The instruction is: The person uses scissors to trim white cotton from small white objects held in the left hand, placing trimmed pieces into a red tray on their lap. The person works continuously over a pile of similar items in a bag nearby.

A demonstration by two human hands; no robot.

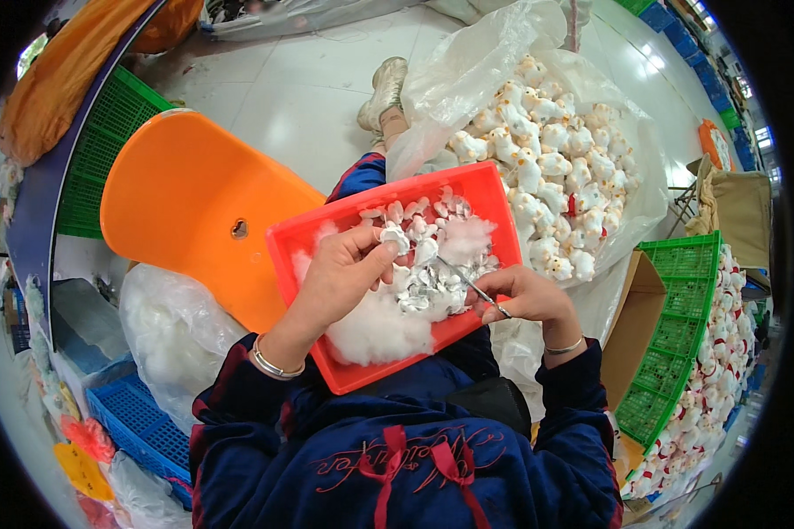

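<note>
1. A person sits with a red tray (490, 189) on their lap. It holds white fluff (375, 331) and lots of little empty toy skins (432, 291).
2. The left hand (340, 278) is over the middle of the tray. Its fingers are pinched together on one small white toy skin (395, 238), near the thumb tip.
3. The right hand (525, 298) rests at the right edge of the tray. Its fingers are closed on a thin metal stick (468, 282).
4. The stick is long and thin. It slants up and to the left, from the right hand toward the left hand. Its far tip is near the pile of skins, just below and to the right of the held skin. I cannot tell if the tip touches anything.
5. So the held skin lies up and to the left of the stick's tip. The left hand is the nearer one, as it already has the skin.
6. Behind the tray is a big clear bag of stuffed white toys (556, 167).
7. On the right a green crate (679, 353) holds more white toys.
8. An orange chair (185, 203) stands on the left.
</note>
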